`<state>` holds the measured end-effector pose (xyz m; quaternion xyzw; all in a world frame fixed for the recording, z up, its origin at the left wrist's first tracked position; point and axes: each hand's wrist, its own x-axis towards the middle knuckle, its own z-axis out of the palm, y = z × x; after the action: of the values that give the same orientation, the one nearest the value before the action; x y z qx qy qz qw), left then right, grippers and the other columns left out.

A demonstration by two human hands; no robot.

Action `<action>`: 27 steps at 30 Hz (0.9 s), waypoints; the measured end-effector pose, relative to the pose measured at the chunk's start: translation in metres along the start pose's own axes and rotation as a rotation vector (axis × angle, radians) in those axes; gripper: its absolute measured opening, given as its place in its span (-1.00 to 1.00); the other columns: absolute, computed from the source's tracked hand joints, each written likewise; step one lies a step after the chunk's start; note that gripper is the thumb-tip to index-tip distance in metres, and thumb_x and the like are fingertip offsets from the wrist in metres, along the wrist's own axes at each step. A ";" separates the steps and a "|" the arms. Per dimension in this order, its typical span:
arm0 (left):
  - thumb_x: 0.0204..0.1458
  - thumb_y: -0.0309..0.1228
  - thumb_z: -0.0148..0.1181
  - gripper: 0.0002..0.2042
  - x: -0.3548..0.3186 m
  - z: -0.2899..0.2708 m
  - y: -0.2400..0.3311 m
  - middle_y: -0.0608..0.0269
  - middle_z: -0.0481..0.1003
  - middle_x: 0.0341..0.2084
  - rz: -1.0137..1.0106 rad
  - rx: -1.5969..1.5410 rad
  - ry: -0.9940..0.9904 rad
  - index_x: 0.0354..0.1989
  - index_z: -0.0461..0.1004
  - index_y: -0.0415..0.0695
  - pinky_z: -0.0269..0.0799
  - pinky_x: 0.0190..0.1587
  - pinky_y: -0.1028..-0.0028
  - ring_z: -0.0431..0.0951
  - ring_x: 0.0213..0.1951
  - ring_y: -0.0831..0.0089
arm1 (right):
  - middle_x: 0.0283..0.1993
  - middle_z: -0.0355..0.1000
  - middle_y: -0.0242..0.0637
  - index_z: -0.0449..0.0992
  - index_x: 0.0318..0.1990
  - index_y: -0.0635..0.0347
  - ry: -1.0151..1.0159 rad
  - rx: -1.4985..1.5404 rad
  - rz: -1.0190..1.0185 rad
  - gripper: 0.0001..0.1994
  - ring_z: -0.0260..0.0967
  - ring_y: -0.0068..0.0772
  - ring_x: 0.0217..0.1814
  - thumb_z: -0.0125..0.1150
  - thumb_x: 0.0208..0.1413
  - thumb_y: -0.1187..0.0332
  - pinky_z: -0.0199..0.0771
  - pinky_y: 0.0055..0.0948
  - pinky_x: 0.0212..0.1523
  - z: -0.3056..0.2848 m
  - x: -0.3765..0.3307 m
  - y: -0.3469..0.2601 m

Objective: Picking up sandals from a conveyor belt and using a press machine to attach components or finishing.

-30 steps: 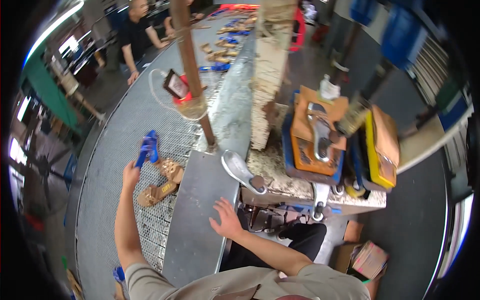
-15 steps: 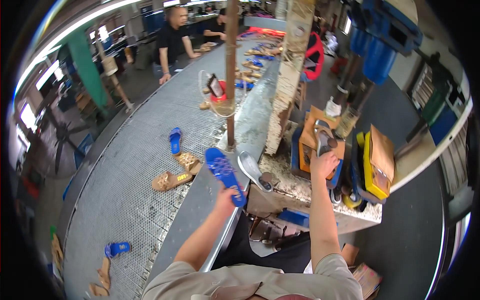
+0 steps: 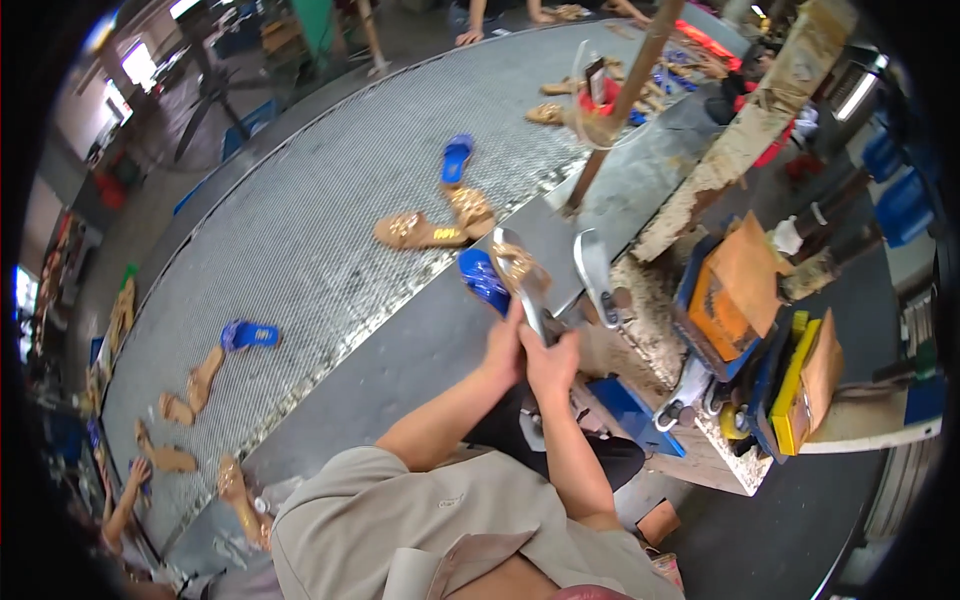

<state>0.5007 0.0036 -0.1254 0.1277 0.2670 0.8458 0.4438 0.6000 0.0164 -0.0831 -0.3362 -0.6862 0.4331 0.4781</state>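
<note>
Both forearms rise from the lower edge and meet over the edge of the grey bench [image 3: 400,350]. The left hand [image 3: 503,350] and right hand [image 3: 552,362] sit pressed side by side, fingers curled together and clamped on the lower end of a sandal [image 3: 520,275] with a pale sole and a gold chain strap, which stands nearly upright and tilts away from the person. Just behind it, touching or almost touching, lies a blue sandal [image 3: 484,281] on the bench.

Just to the right of the hands a metal shoe last [image 3: 594,270] stands up from a crusted, glue-spattered work stand [image 3: 650,300]. Further right sit an orange box [image 3: 725,300] and a yellow-and-blue stack [image 3: 790,390], with a blue block [image 3: 630,415] lower down by the person's knee.

Beyond the bench runs a wide mesh conveyor [image 3: 300,230]. On it lie two tan sandals [image 3: 420,232] close together, a blue sandal further off [image 3: 456,158], and another blue one [image 3: 247,335] off to the left with more tan pairs near it. A slanted wooden pole [image 3: 620,110] rises from the far end of the bench. At the far top, another person's hands [image 3: 468,36] rest on the conveyor's rim.
</note>
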 end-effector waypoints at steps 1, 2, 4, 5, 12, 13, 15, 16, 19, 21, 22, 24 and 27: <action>0.33 0.09 0.18 -0.36 -0.005 -0.021 0.025 0.14 0.51 0.14 0.062 0.011 0.040 0.33 0.34 -0.20 0.50 0.18 0.14 0.57 0.08 0.23 | 0.06 0.58 0.11 0.43 0.15 0.47 -0.081 0.028 -0.001 -0.34 0.57 -0.04 0.10 0.52 0.02 0.16 0.50 -0.20 0.17 0.018 -0.006 -0.003; 0.35 0.07 0.16 -0.39 -0.012 -0.039 0.048 0.14 0.52 0.14 0.175 -0.070 0.070 0.32 0.34 -0.19 0.50 0.20 0.12 0.57 0.11 0.22 | 0.01 0.60 0.14 0.42 0.12 0.49 -0.159 0.056 -0.003 -0.32 0.59 0.06 0.07 0.53 0.01 0.11 0.52 -0.16 0.14 0.032 -0.013 -0.004; 0.40 0.07 0.05 -0.45 -0.009 -0.088 0.107 0.17 0.53 0.16 0.387 -0.150 0.139 0.33 0.35 -0.10 0.44 0.30 0.07 0.53 0.19 0.19 | -0.02 0.61 0.11 0.43 0.11 0.48 -0.364 0.081 0.024 -0.32 0.61 0.03 0.05 0.53 0.02 0.08 0.52 -0.18 0.12 0.048 -0.032 -0.022; 0.38 0.05 0.11 -0.44 -0.011 -0.122 0.139 0.14 0.52 0.16 0.485 -0.169 0.103 0.31 0.35 -0.15 0.47 0.26 0.10 0.55 0.17 0.19 | -0.02 0.61 0.11 0.42 0.11 0.47 -0.438 0.028 0.005 -0.33 0.61 0.01 0.05 0.53 0.04 0.08 0.53 -0.18 0.10 0.048 -0.044 -0.026; 0.36 0.26 -0.05 -0.32 -0.088 -0.252 0.217 0.19 0.54 -0.08 0.752 0.221 1.129 0.18 0.43 -0.21 0.53 0.01 0.22 0.57 -0.11 0.28 | -0.07 0.61 0.04 0.42 0.12 0.41 -0.501 0.012 -0.043 -0.35 0.63 -0.01 -0.02 0.54 0.02 0.12 0.56 -0.16 0.04 0.038 -0.091 0.003; 0.36 0.30 -0.10 -0.30 -0.095 -0.262 0.211 0.21 0.52 -0.12 0.916 0.396 1.089 0.16 0.43 -0.20 0.55 -0.09 0.25 0.57 -0.20 0.28 | -0.08 0.62 0.02 0.43 0.12 0.40 -0.478 -0.004 -0.073 -0.36 0.63 -0.02 -0.02 0.55 0.01 0.14 0.57 -0.17 0.03 0.032 -0.092 0.003; 0.32 0.41 -0.24 -0.25 -0.068 -0.218 0.165 0.23 0.47 -0.24 0.752 0.105 0.816 0.03 0.42 -0.13 0.56 -0.30 0.33 0.53 -0.32 0.36 | -0.07 0.62 0.00 0.44 0.12 0.39 -0.397 -0.010 -0.107 -0.37 0.63 -0.05 -0.03 0.58 -0.01 0.20 0.58 -0.21 0.03 0.022 -0.089 0.021; 0.32 0.42 -0.30 -0.25 -0.061 -0.180 0.144 0.17 0.52 -0.18 0.589 0.115 0.631 -0.03 0.41 -0.12 0.56 -0.31 0.37 0.57 -0.28 0.39 | -0.06 0.62 0.00 0.44 0.14 0.39 -0.376 0.055 -0.028 -0.36 0.63 -0.03 -0.03 0.59 -0.02 0.21 0.59 -0.22 0.04 0.014 -0.089 0.011; 0.41 0.29 -0.32 -0.31 -0.028 -0.104 0.077 0.16 0.58 -0.04 0.389 -0.033 0.405 0.30 0.37 -0.06 0.59 0.00 0.21 0.64 -0.10 0.25 | -0.02 0.61 0.03 0.43 0.17 0.39 -0.341 0.000 -0.008 -0.33 0.63 -0.02 0.02 0.58 -0.02 0.21 0.57 -0.19 0.09 -0.001 -0.093 0.012; 0.41 0.29 -0.30 -0.31 -0.017 -0.075 0.049 0.15 0.58 0.02 0.273 0.026 0.335 0.32 0.37 -0.06 0.58 0.06 0.16 0.65 -0.06 0.22 | 0.02 0.59 0.08 0.43 0.20 0.40 -0.261 -0.091 -0.070 -0.33 0.60 0.06 0.09 0.56 0.01 0.19 0.54 -0.14 0.15 -0.003 -0.083 0.009; 0.41 0.28 -0.29 -0.31 -0.015 -0.060 0.037 0.14 0.57 0.03 0.165 0.074 0.235 0.33 0.37 -0.07 0.57 0.08 0.15 0.65 -0.03 0.21 | 0.02 0.59 0.08 0.43 0.20 0.40 -0.228 -0.098 -0.061 -0.33 0.60 0.06 0.09 0.56 0.01 0.19 0.54 -0.14 0.15 -0.004 -0.075 0.010; 0.41 0.28 -0.28 -0.31 -0.011 -0.031 0.020 0.13 0.56 0.04 0.025 0.136 0.106 0.33 0.36 -0.07 0.56 0.11 0.13 0.65 -0.01 0.20 | 0.07 0.56 0.13 0.43 0.20 0.39 -0.091 -0.193 -0.034 -0.34 0.55 0.13 0.15 0.54 0.03 0.18 0.49 -0.09 0.21 -0.007 -0.053 0.012; 0.40 0.26 -0.22 -0.31 -0.002 0.001 0.000 0.03 0.59 0.02 -0.110 0.070 -0.162 0.31 0.37 -0.14 0.55 0.14 0.16 0.64 0.02 0.19 | 0.09 0.53 0.18 0.43 0.19 0.42 -0.007 -0.084 -0.030 -0.33 0.51 0.20 0.18 0.54 0.02 0.17 0.47 -0.07 0.21 -0.021 -0.021 0.002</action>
<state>0.5020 0.0020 -0.1245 0.1962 0.2663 0.7973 0.5048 0.6263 0.0047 -0.0888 -0.3441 -0.7104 0.3981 0.4675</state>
